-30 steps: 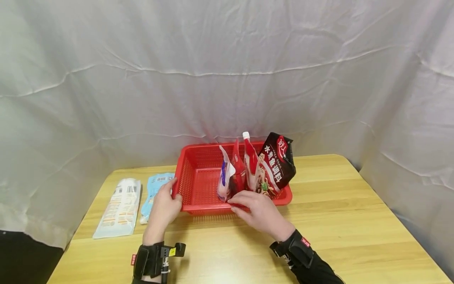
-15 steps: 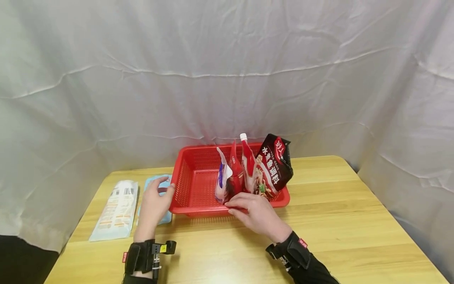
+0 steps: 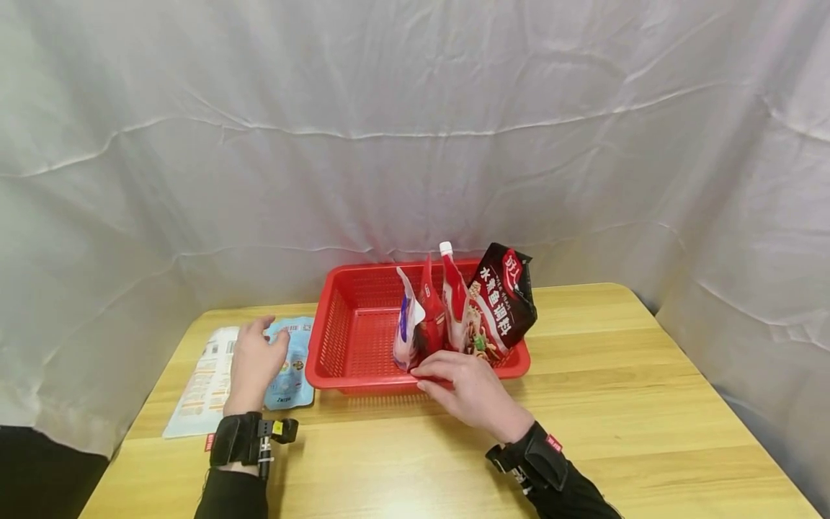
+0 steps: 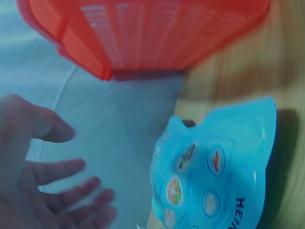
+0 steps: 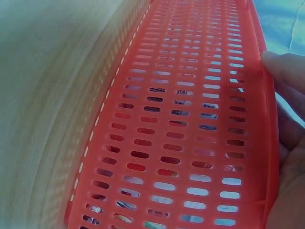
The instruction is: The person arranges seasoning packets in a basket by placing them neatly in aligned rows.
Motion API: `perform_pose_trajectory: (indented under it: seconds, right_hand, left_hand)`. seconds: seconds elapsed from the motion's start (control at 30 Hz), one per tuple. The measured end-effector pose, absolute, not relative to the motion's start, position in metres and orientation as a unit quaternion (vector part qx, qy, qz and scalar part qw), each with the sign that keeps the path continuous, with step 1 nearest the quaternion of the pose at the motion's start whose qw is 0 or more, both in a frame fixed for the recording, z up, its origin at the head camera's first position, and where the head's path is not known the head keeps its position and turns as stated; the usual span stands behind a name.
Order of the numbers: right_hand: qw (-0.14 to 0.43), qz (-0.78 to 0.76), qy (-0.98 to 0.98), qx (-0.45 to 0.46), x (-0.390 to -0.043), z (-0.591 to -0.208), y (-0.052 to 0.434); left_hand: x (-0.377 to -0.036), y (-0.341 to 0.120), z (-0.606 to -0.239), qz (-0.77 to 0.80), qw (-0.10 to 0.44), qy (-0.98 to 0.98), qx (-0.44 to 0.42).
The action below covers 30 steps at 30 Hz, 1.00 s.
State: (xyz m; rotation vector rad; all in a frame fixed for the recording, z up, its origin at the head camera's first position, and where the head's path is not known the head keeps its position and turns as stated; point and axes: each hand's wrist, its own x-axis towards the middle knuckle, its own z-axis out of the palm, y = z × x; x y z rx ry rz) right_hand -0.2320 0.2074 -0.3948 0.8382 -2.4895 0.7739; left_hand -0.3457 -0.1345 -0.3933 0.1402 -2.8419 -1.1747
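Note:
A red plastic basket [image 3: 350, 346] stands in the middle of the wooden table. Standing in its right half are a white-and-blue pouch [image 3: 407, 328], a red pouch [image 3: 431, 306], a red spouted pouch with a white cap [image 3: 454, 292] and a dark sauce packet [image 3: 504, 299]. My right hand [image 3: 431, 376] holds the basket's front rim, fingers [image 5: 286, 90] over the slotted wall [image 5: 181, 133]. My left hand [image 3: 259, 344] hovers with spread fingers [image 4: 57, 191] above a light blue pouch [image 3: 293, 360] [image 4: 214, 171] lying flat left of the basket [image 4: 143, 33].
A long white packet [image 3: 197, 386] lies flat at the table's left edge, partly under my left hand. White cloth hangs behind and round the table. Bare wood [image 3: 616, 375] stretches to the right of the basket and along the front.
My left hand has let go of the basket's left end and moved left over the blue pouch. The right hand stays on the front rim.

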Motion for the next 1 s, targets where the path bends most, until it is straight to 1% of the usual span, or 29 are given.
perform_pose_trajectory:
  seconds: [0.17, 0.33, 0.47, 0.77, 1.0]
  right_hand:
    - [0.197, 0.276, -0.894, 0.295, -0.232, -0.395, 0.208]
    - [0.198, 0.274, -0.895, 0.292, -0.232, -0.395, 0.208]
    - [0.198, 0.275, -0.894, 0.294, -0.232, -0.395, 0.208]
    - [0.196, 0.272, -0.895, 0.295, -0.231, -0.393, 0.207]
    - [0.195, 0.273, -0.894, 0.296, -0.231, -0.393, 0.206]
  left_hand:
    - [-0.354, -0.139, -0.398, -0.317, -0.058, -0.946, 0.036]
    - [-0.356, -0.14, -0.402, -0.28, -0.095, -0.955, 0.024]
    - [-0.354, -0.141, -0.406, -0.26, -0.103, -0.959, 0.034]
    - [-0.357, -0.141, -0.416, -0.251, -0.088, -0.963, 0.046]
    - [-0.359, -0.141, -0.418, -0.268, -0.086, -0.958, 0.054]
